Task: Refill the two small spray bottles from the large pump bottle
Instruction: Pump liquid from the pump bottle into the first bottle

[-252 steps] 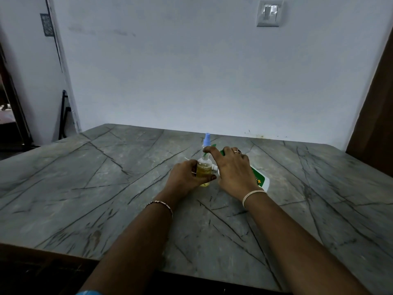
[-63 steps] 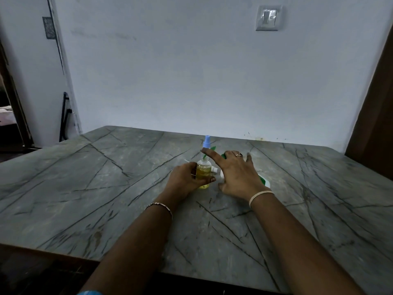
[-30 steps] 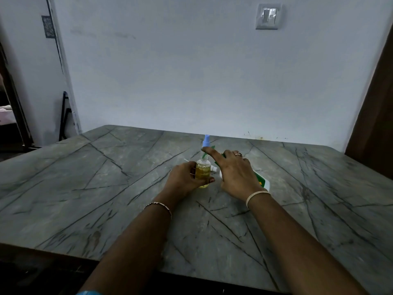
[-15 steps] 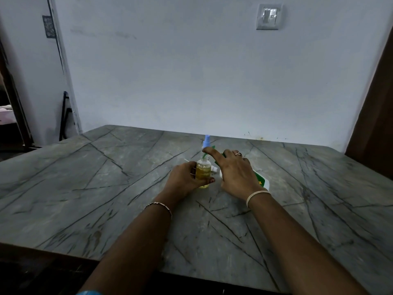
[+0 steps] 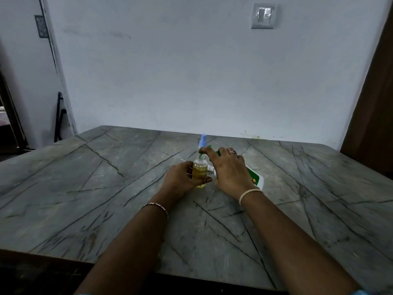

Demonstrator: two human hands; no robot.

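Grey stone table (image 5: pixel 85 188), dark veins across its top, far edge against a pale wall.

Left hand (image 5: pixel 180 179) near the middle of the table, toward the far edge: fingers and thumb wrapped round a small spray bottle (image 5: pixel 200 173), thin bracelet on the wrist. The bottle stands upright on the table, clear, filled with yellow liquid nearly to the shoulder, neck open with no spray head on it.

Just behind it, nearer the far edge, a second small bottle (image 5: pixel 203 141) shows only its pale blue spray top; the body is hidden behind the near bottle and the fingers.

Right hand (image 5: pixel 229 169) touching-close on the right of the held bottle: palm down over the large pump bottle (image 5: pixel 255 178), forefinger stretched to the green pump spout at the open neck. Ring on one finger, band on the wrist. Whether the fingers clasp the pump bottle cannot be told. That bottle is white with a green label, tilted, mostly covered by the hand.
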